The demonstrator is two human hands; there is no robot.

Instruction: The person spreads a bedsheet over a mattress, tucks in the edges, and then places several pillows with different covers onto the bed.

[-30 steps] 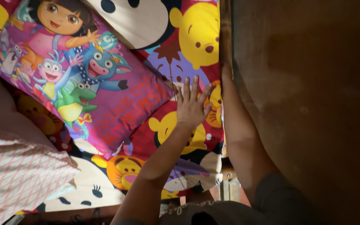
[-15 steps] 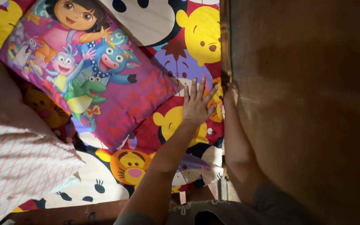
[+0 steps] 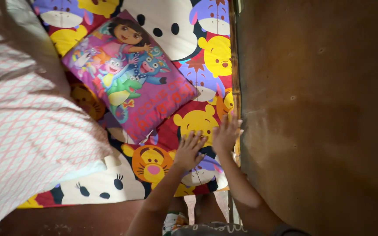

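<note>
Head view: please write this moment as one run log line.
left hand: flat on cartoon bedsheet | right hand: on sheet edge by brown wall | purple pillow: untouched

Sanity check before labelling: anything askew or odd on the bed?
The purple cartoon pillow lies at an angle across the cartoon-print sheet, not square to the wooden edge. Both hands press flat on the sheet. Nothing looks spilled or damaged.

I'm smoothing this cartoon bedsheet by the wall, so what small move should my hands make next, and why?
Probably sweep both palms toward the wall edge. The left hand and right hand lie flat on the cartoon bedsheet, right beside the brown wall.
</note>
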